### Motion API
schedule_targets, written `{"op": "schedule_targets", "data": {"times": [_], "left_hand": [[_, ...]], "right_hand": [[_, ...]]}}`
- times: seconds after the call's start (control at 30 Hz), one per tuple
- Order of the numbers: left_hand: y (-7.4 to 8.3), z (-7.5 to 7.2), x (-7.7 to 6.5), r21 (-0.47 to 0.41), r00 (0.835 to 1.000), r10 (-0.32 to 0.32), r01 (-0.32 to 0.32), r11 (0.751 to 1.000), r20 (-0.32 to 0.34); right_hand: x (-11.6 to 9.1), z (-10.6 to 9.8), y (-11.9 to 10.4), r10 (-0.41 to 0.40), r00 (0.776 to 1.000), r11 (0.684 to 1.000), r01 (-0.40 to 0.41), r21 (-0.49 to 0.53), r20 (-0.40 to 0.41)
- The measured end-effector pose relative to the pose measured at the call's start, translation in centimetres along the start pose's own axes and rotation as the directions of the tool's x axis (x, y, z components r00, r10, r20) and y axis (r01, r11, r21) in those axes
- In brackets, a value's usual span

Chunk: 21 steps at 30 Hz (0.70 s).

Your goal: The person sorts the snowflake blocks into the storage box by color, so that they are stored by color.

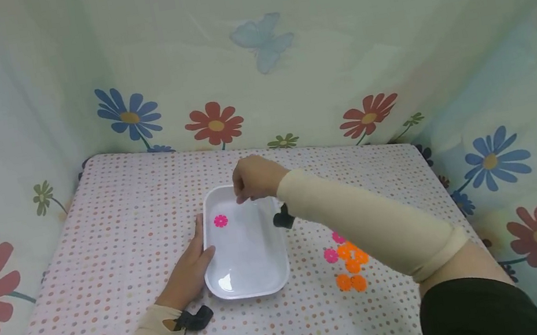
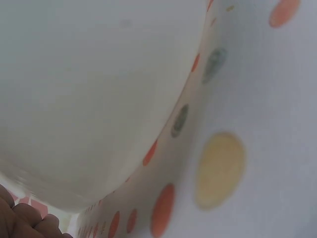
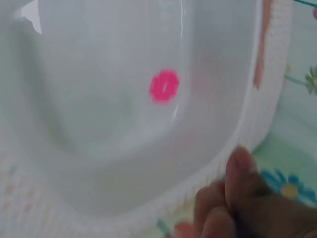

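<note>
A white rectangular tray [image 1: 247, 253] with rounded corners lies on the dotted cloth. One pink flower-shaped piece [image 1: 221, 221] is inside it, near the upper left. My left hand [image 1: 190, 267] grips the tray's left side, thumb over the rim and fingers along the outer wall. In the left wrist view, the tray's outer wall [image 2: 89, 99] fills much of the picture. My right hand [image 1: 255, 178] is above the tray's far end, thumb and fingers curled together and pointing down. Nothing shows between those fingertips [image 3: 241, 159] in the right wrist view.
Right of the tray, several orange flower-shaped pieces [image 1: 352, 265] and pink ones [image 1: 331, 255] lie close together, partly under the right forearm. The dotted table cloth [image 1: 123, 214] reaches a flower-printed curtain [image 1: 164, 43] at the back and sides.
</note>
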<state>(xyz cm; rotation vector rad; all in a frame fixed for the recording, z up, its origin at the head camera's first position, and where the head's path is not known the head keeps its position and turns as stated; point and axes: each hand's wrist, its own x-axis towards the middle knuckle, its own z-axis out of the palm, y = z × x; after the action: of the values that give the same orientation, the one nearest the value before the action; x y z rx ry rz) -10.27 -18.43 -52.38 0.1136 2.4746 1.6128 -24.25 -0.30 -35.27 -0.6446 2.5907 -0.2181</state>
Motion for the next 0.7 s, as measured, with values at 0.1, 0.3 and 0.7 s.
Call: {"op": "schedule_targets", "data": {"times": [0.1, 0.3, 0.7], "left_hand": [[-0.2, -0.5, -0.2, 0.02, 1.0, 0.0, 0.0, 1.0, 0.003], [-0.3, -1.4, -0.9, 0.037, 1.0, -0.01, 0.009, 0.999, 0.003], [1.1, -0.7, -0.7, 0.068, 1.0, -0.024, 0.023, 0.997, 0.017]], "right_hand": [[-2.7, -1.7, 3.5, 0.01, 1.0, 0.999, -0.009, -0.044, 0.023], [-5.2, 1.3, 13.2, 0.119, 0.99, 0.99, -0.113, -0.082, 0.069], [-6.5, 6.2, 18.7, 0.233, 0.972, 0.973, -0.233, -0.008, 0.009]]}}
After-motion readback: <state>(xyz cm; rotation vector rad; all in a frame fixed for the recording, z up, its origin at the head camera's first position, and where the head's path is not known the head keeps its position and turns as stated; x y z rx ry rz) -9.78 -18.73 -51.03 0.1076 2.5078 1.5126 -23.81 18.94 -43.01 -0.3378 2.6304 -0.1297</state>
